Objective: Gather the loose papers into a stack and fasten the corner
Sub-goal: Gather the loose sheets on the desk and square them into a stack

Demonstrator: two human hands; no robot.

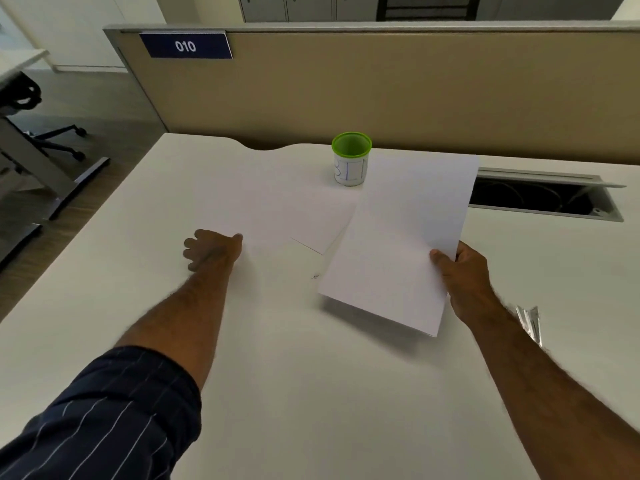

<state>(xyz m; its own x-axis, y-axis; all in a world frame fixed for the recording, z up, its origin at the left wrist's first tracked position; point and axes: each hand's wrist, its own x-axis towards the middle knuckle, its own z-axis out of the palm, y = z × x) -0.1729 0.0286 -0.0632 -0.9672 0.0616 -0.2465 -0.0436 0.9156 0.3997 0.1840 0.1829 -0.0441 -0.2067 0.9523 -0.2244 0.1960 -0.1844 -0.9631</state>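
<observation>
My right hand (462, 275) grips a white sheet of paper (398, 237) by its right edge, thumb on top, and holds it lifted and tilted above the white desk (277, 375). More white paper (291, 209) lies flat on the desk to the left of it, hard to tell from the desk surface; a thin dark edge line shows near the middle. My left hand (211, 249) rests at the left edge of that flat paper, fingers curled, thumb touching it. Whether it grips the paper I cannot tell.
A white cup with a green rim (350, 159) stands behind the papers. An open cable tray (540, 199) is sunk into the desk at the right. A shiny metal object (530, 322) lies by my right forearm. A beige partition (346, 84) backs the desk.
</observation>
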